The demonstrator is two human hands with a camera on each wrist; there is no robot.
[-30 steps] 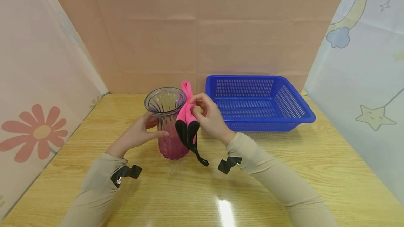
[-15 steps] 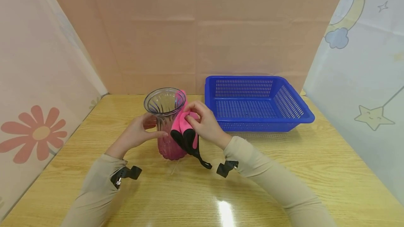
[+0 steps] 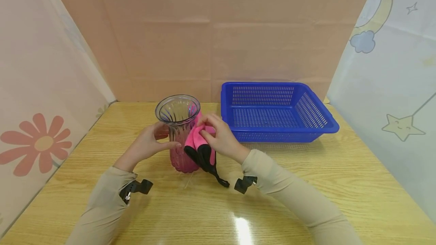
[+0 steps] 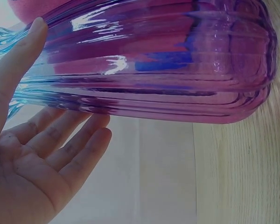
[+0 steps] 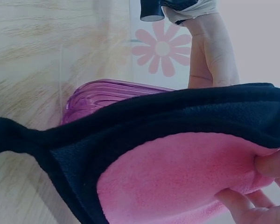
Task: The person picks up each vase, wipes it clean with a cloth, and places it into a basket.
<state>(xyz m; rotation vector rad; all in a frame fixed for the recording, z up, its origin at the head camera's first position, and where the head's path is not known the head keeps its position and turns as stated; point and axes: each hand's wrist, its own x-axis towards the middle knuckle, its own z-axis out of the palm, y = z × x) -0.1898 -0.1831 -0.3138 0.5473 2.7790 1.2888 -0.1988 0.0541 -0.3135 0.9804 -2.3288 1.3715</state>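
Observation:
A ribbed glass vase (image 3: 182, 160), clear at the flared rim and pink-purple below, stands upright on the table. My left hand (image 3: 146, 144) holds its left side, thumb in front and fingers behind; in the left wrist view the thumb and fingers lie on opposite sides of the vase (image 4: 163, 88). My right hand (image 3: 221, 137) pinches a folded pink fleecy cloth (image 3: 196, 136) with black trim against or close beside the vase's right side. In the right wrist view, the black border and strap-like tail of the cloth (image 5: 177, 172) hide much of the vase.
A blue perforated plastic basket (image 3: 272, 129) stands at the back right of the wooden table (image 3: 190, 214). Patterned sheets hang on the left and right, and a plain peach sheet (image 3: 163, 48) at the back. Both wrists wear black bands.
The right hand has moved slightly down with the pink cloth. The cloth's upper end has dropped behind the vase's rim, and its tail hangs lower. The left hand and vase stay in place.

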